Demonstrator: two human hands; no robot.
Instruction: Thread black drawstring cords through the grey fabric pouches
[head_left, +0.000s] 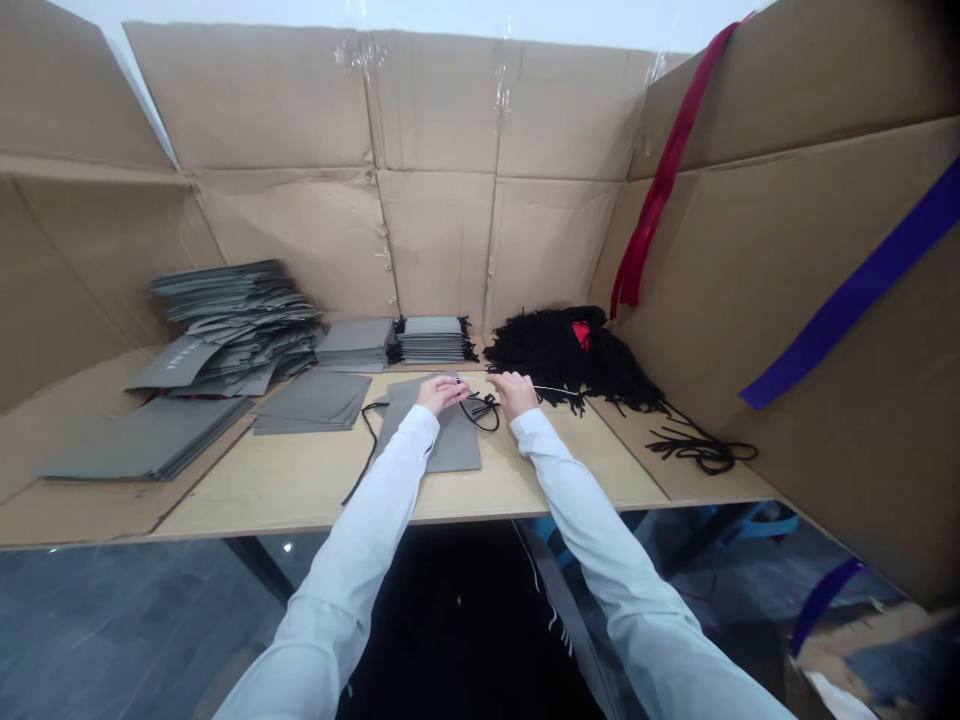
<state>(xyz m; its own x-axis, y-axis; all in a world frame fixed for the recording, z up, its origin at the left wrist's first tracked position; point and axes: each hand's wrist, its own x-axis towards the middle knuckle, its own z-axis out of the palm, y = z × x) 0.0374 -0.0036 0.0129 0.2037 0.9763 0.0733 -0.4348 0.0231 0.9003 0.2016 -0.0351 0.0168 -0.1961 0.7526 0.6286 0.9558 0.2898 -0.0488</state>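
My left hand is closed in a pinch above a flat grey paper piece, which looks like a bag. Black cord hangs in loops just below its fingertips, and a small dark bit shows at them. Opposite it, my right hand pinches a thin white rod or wire that sticks out to the right and also shows faintly between the hands. Another black cord trails from the grey piece toward the table's front edge. The exact grip of the fingertips is too small to make out.
Left stand a tall pile of grey folded bags and flat grey sheets. At the back is a stack of corded grey bags. A heap of black cords lies right. Cardboard walls enclose the table.
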